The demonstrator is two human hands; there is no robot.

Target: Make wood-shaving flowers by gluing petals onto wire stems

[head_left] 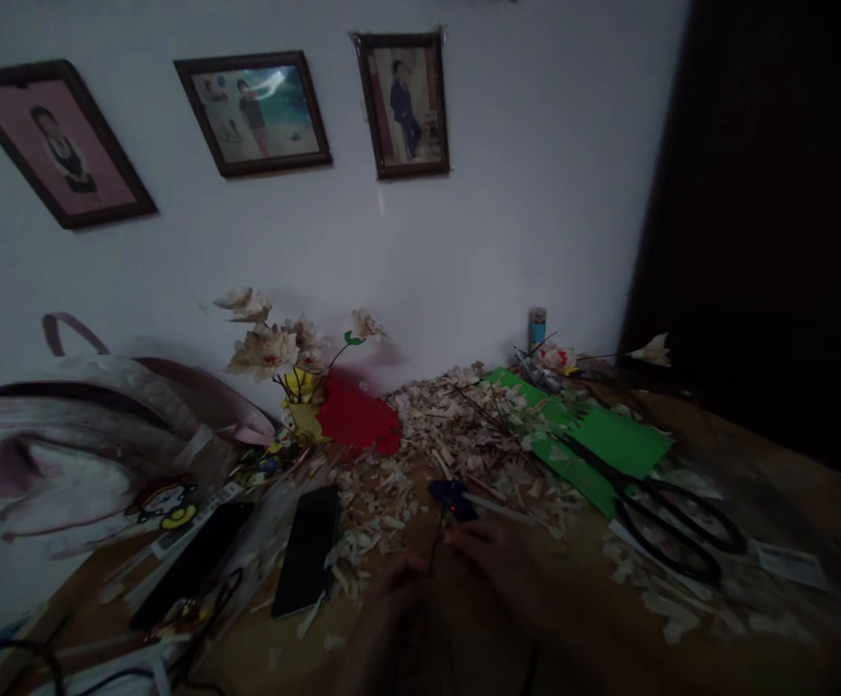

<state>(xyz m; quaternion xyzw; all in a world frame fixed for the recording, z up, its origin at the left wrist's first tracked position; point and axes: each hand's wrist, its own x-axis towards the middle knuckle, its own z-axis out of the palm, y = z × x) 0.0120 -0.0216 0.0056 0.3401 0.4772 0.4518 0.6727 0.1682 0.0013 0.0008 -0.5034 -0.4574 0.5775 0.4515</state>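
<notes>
My left hand [398, 580] and right hand [489, 561] low, dim; fingertips [456, 541] close together, too dark to tell what they pinch. Blue glue gun [451, 500] just beyond, 12 o'clock. Wooden table [768, 464] strewn with pale shavings [449, 425]. Black scissors [671, 512] on green paper [609, 435] at 2 o'clock; phone [305, 551] at 11. Farther, paper flowers [265, 348] in yellow vase [304, 411]; framed photos [253, 114] on wall.

the left hand [402, 578] and right hand [493, 561] are bare, broad shapes sunk in deep shadow at the bottom of the head view. the forearms [398, 652] run out of frame, too dark to show any sleeve, cuff or marking.
</notes>
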